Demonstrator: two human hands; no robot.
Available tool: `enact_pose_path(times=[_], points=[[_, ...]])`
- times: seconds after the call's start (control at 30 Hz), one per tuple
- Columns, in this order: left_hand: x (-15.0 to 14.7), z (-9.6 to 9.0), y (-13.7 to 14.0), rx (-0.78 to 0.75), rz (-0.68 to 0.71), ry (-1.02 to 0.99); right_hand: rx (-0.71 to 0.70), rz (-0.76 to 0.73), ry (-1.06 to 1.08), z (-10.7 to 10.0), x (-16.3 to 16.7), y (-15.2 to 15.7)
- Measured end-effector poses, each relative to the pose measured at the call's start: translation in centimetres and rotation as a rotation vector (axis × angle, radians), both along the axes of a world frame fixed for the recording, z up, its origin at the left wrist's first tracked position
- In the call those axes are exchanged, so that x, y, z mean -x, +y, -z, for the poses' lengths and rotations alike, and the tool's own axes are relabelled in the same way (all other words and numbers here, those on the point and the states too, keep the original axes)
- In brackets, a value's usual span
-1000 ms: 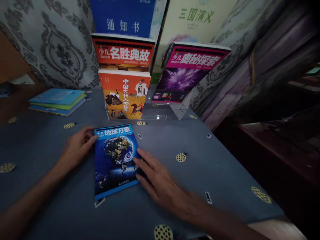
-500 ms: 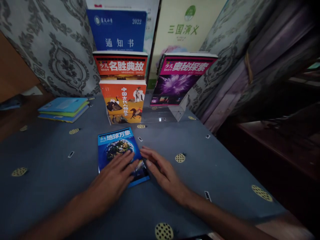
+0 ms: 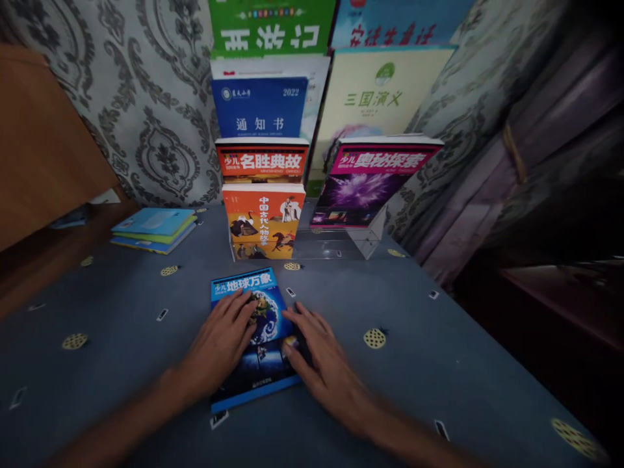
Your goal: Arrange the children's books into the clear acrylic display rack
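A blue book (image 3: 266, 316) with a globe on its cover lies flat on the table, slightly turned. My left hand (image 3: 221, 338) rests over its left side with the fingers spread on the cover. At the book's right edge is my right hand (image 3: 322, 364), its fingers stretched out and the thumb over the cover's lower right. Neither hand is closed around the book. Just behind it, an orange book (image 3: 266, 218) stands in a clear stand (image 3: 324, 247). A pink-and-purple book (image 3: 365, 188) leans in the stand's right side.
Higher rows of the stand hold a red book (image 3: 263, 161), a blue booklet (image 3: 260, 107), a cream book (image 3: 385, 97) and a green book (image 3: 273, 29). Several thin books (image 3: 153, 227) lie stacked at the left. Curtains (image 3: 166, 143) hang behind the table (image 3: 419, 377).
The view has tilted up, showing the stand's upper books. My left hand has slid left across the cover, uncovering its lower part. My right hand stays by the book's right edge.
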State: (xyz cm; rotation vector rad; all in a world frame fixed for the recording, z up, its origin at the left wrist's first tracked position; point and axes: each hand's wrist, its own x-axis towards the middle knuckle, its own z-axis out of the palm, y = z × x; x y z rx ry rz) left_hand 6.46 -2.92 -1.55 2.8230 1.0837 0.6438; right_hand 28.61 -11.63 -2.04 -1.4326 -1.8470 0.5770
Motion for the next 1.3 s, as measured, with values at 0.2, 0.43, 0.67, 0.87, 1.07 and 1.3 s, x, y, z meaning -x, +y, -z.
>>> enact_pose_path(times=[0.2,0.43,0.67,0.87,1.07,1.3], points=[[-0.6,0.5,-0.5,-0.016,-0.044,-0.061,0.131,0.000,0.309,-1.7,0.7,0.2],[0.0,0.1,-0.4,0.058,0.006,-0.193,-0.029,-0.120,0.148,-3.9,3.1,-0.4],[0.0,-0.1,-0.3,0.038,0.055,-0.099,-0.060,-0.161,0.053,-3.6,3.3,-0.2],[-0.5,-0.7,-0.5,-0.013,0.014,0.028,0.004,-0.118,0.339,-2.9,2.3,0.0],[-0.5,-0.6,-0.5,-0.056,0.020,0.061,0.130,-0.030,0.685,-2.5,2.1,0.8],[-0.2,-0.4,-0.4,0.013,-0.002,-0.066,0.271,0.106,0.941,-0.6,1.7,3.2]])
